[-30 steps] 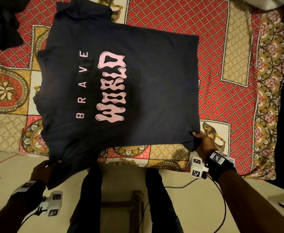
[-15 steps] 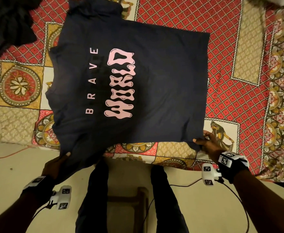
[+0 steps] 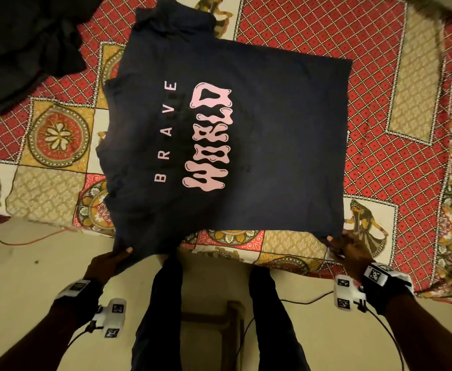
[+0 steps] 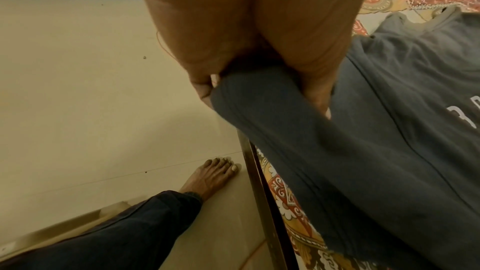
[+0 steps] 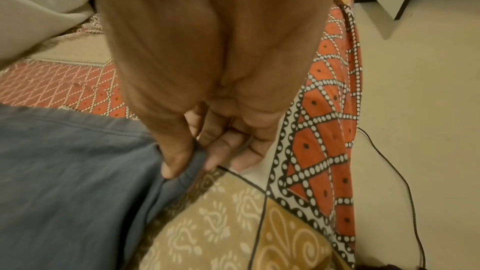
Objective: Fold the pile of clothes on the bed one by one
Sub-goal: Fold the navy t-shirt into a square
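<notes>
A dark navy T-shirt [image 3: 259,145] with pink "BRAVE WORLD" lettering lies spread on the patterned bedspread [image 3: 380,108], its collar toward the left and its hem toward the right. My left hand [image 3: 112,259] grips the near sleeve [image 4: 259,106], which hangs past the bed's edge. My right hand [image 3: 349,247] pinches the near hem corner [image 5: 192,163] between thumb and fingers, low on the bedspread. A pile of dark clothes [image 3: 24,46] sits at the far left of the bed.
The bed's dark wooden edge [image 4: 262,192] runs along my side. My legs [image 3: 160,317] and a bare foot [image 4: 213,174] stand on the cream floor. A black cable [image 5: 400,171] trails on the floor at the right, and a red cord [image 3: 26,241] at the left.
The shirt has been drawn toward the right and spread flatter. My left hand came up closer to the bed's edge with the sleeve; my right hand moved right with the hem corner.
</notes>
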